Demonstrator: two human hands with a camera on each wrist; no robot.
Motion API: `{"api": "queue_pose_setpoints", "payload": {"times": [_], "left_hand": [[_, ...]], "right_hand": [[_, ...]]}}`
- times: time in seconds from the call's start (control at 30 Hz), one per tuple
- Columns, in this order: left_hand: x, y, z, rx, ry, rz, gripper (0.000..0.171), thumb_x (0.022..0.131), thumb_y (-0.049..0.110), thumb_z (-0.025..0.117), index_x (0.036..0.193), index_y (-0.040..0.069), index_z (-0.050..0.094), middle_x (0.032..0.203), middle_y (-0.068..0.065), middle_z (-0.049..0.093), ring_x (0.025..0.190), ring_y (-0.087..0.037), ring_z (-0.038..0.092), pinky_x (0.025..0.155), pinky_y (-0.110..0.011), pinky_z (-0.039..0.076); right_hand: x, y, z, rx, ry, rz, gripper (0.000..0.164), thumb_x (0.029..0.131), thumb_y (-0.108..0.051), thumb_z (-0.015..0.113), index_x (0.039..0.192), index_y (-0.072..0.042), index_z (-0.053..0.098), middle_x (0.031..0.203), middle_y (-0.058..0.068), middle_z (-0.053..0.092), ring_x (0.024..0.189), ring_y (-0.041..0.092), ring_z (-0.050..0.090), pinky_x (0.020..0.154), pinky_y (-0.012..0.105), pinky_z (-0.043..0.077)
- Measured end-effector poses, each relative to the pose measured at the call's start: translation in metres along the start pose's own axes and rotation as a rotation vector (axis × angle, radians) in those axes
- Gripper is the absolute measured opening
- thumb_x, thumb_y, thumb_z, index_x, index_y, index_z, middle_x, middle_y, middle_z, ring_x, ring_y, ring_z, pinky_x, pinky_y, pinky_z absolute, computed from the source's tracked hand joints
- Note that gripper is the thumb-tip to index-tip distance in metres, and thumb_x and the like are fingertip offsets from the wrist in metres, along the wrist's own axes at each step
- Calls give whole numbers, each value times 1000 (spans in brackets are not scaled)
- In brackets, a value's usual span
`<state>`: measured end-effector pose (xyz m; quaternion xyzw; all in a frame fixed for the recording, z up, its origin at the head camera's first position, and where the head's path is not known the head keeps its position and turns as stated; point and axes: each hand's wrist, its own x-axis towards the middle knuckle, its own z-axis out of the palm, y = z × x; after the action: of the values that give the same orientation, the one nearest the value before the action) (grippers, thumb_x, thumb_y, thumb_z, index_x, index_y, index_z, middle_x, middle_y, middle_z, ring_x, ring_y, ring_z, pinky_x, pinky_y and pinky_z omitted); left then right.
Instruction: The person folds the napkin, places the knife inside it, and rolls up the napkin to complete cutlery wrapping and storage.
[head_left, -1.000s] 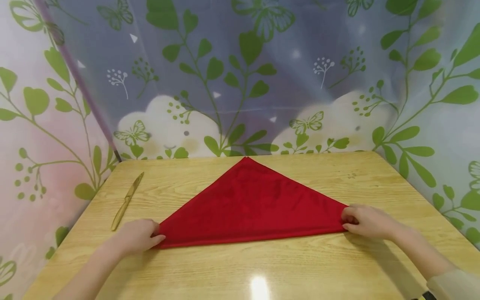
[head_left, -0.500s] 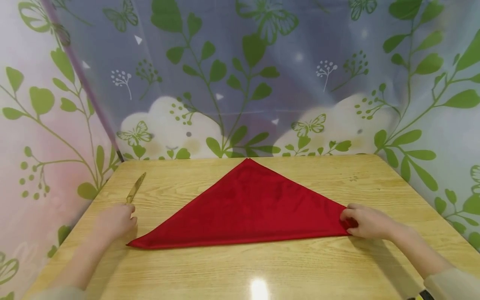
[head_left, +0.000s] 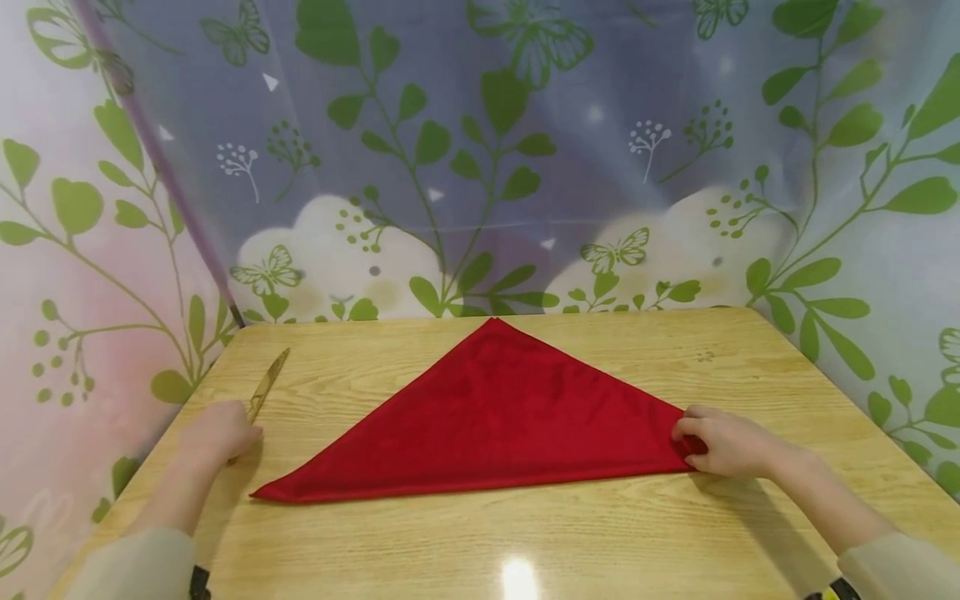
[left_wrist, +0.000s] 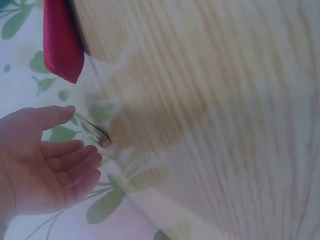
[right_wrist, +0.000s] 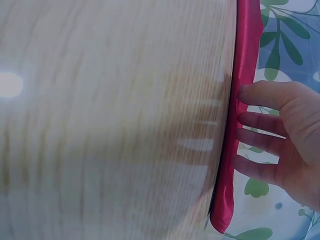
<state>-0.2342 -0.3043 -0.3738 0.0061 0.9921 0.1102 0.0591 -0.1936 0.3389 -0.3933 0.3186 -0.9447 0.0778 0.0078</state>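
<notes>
A red cloth point(head_left: 480, 425), folded into a triangle, lies on the table with its peak toward the back. My right hand point(head_left: 731, 443) rests on its right corner; in the right wrist view the fingertips point(right_wrist: 245, 120) touch the cloth, spread and fairly straight. At the left, my left hand point(head_left: 221, 433) hovers over the handle of a gold-coloured knife point(head_left: 267, 383), whose blade points away from me. The left wrist view shows the thumb apart from loosely bent fingers, with the handle's end point(left_wrist: 104, 141) just beyond the fingertips. Most of the handle is hidden in the head view.
The wooden table point(head_left: 480, 542) has a bright light reflection near the front. A patterned curtain point(head_left: 510, 167) with green leaves stands behind it and along both sides. The cloth's left corner point(head_left: 262, 494) lies close to my left hand.
My left hand has let go of the cloth's left corner and moved left to the knife. The right hand stays at the right corner, with its fingers slightly shifted left.
</notes>
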Motion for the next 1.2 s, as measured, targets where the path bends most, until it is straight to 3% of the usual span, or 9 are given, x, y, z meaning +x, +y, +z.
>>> {"api": "queue_pose_setpoints", "payload": {"times": [0.4,0.67,0.87,1.2], "left_hand": [[6,-7,8,9,8,-14,8,71,11,51,64,6,50,67,-14,51,61,-27,49,51,-39,40],[12,-6,7,-44,-13,-74,6,68,6,48,62,5,49,70,-16,51,64,-28,50,52,-39,42],[15,-2,3,-70,-10,-149,12,73,10,51,73,-1,55,82,-24,54,72,-33,52,58,-49,45],[14,-4,8,11,43,-35,13,64,15,58,62,5,51,75,-21,54,66,-31,52,51,-44,43]], "right_hand": [[1,2,2,-10,-8,11,21,70,-10,73,88,-13,65,86,-6,50,73,10,51,64,31,46],[1,0,0,-5,-18,30,20,70,-9,73,87,-13,64,86,-7,49,72,10,49,64,31,45],[1,-1,0,-29,6,21,20,68,-9,73,85,-15,63,85,-7,49,72,10,50,63,31,45],[0,-1,1,-7,-17,33,20,70,-10,73,88,-14,64,86,-6,49,74,12,50,65,32,46]]}}
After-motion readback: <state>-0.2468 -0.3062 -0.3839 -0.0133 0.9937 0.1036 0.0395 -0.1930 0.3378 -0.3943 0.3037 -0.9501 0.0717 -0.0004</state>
